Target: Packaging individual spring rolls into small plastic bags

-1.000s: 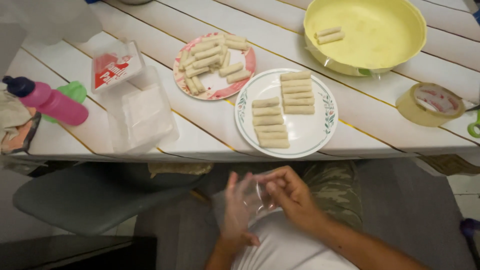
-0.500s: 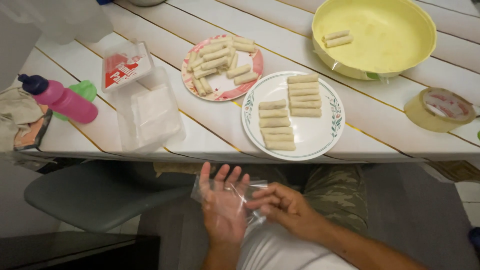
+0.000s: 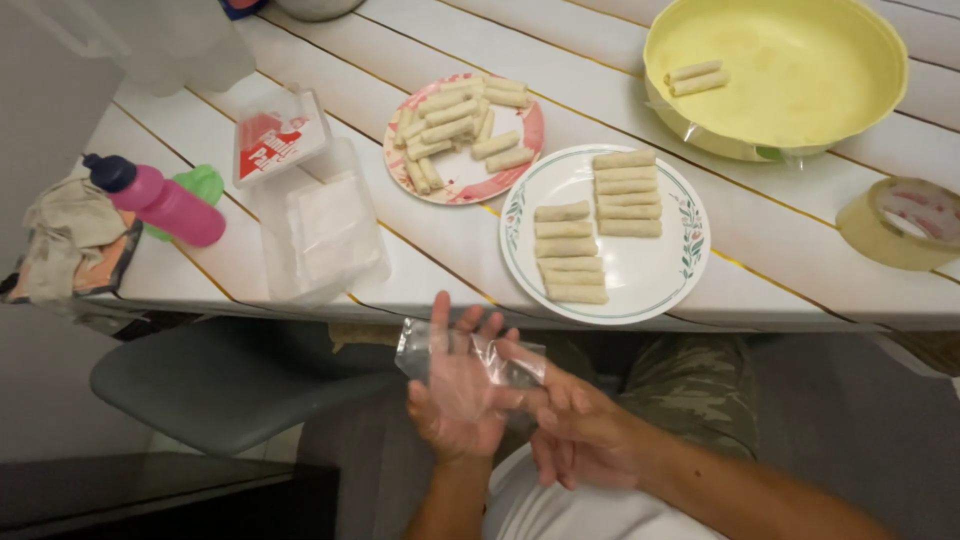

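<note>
1. Compared with the view half a second before, we noted that the left hand [image 3: 455, 395] had risen slightly towards the tabletop [image 3: 760, 240] edge, with the clear plastic bag [image 3: 470, 365] drawn further over its palm. The right hand [image 3: 575, 430] had shifted from pinching the bag's edge to lying with its fingers against the bag beside the left palm.
2. We counted one clear plastic bag, held below the tabletop edge, above the lap.
3. We counted two plates: a white plate [image 3: 650, 280] with a green rim pattern and a red-and-white plate [image 3: 455, 180] behind it.
4. The white plate carried ten pale rolls [image 3: 570, 255] in two columns of five.
5. The red-and-white plate held a loose heap of rolls; we could not count them exactly.
6. We counted two rolls in the one yellow bowl [image 3: 790, 60].
7. We counted one pink bottle [image 3: 165, 200], one clear plastic container [image 3: 320, 225] and one tape roll [image 3: 895, 220].
8. The left hand was open, palm up, fingers spread and pointing at the tabletop, the bag lying across it.
9. The right hand was loosely extended, its fingertips touching the bag; we could not tell whether it gripped the film.
</note>
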